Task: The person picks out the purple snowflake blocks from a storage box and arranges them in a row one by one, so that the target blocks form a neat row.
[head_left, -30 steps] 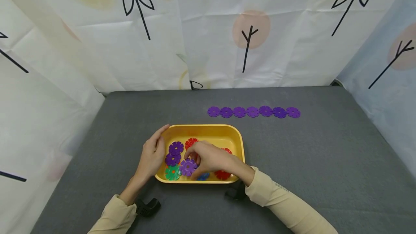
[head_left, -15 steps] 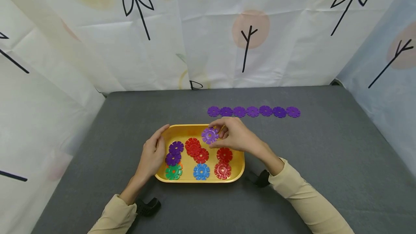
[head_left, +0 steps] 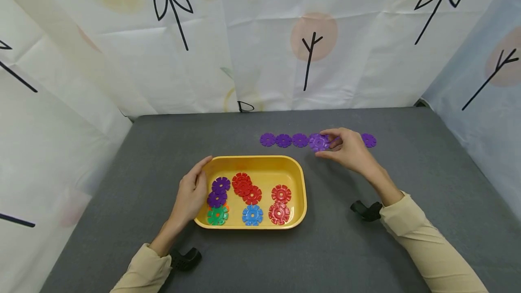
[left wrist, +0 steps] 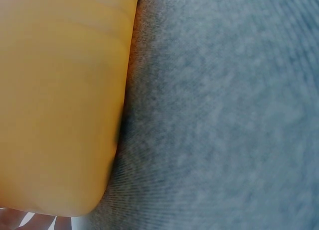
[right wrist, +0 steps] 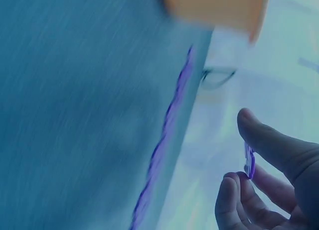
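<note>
My left hand grips the left side of a yellow tray, whose outer wall fills much of the left wrist view. My right hand pinches a purple flower-shaped disc between thumb and fingers. That disc appears edge-on in the right wrist view. Beyond the tray, a row of purple flower discs lies on the grey table, partly hidden by the right hand and its disc. Inside the tray lie purple discs, red discs, a green disc and a blue disc.
A sliver of orange shows beside the green disc. Each wrist wears a black camera mount. A white patterned cloth stands behind the grey table and along both sides.
My right hand has lifted the purple flower disc out of the tray and carried it up and to the right, over the row. The left hand and tray have stayed put.
</note>
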The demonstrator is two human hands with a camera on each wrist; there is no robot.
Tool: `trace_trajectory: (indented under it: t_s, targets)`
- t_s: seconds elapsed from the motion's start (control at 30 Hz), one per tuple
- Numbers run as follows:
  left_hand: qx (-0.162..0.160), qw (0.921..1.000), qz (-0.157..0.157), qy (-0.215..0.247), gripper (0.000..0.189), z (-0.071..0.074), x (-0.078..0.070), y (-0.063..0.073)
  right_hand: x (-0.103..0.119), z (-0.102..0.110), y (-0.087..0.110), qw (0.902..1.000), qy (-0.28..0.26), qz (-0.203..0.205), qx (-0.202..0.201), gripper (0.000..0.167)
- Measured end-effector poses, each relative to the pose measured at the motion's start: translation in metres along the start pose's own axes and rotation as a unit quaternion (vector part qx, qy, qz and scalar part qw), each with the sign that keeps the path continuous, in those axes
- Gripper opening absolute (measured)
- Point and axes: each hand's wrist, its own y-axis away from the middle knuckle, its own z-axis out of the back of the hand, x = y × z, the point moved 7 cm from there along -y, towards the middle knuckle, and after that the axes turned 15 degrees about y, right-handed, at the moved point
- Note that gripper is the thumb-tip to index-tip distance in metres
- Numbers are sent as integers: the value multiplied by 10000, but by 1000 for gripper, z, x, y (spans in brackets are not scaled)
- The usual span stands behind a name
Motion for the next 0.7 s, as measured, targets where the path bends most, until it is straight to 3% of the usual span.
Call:
trace_trajectory:
  t_s: [0.2, 0.47, 0.7]
  targets:
    - [18, 10000, 17, 13, 44, 1, 0, 1, -46, 18, -3, 9979, 336, -462, -311, 58]
    - [9, 10000, 50, 47, 43, 1, 0, 1, -113, 27, -6, 9916, 386, -1182, -353, 61]
    - [9, 10000, 61, 74, 43, 1, 0, 1, -164, 27, 5, 9776, 309, -2054, -330, 62]
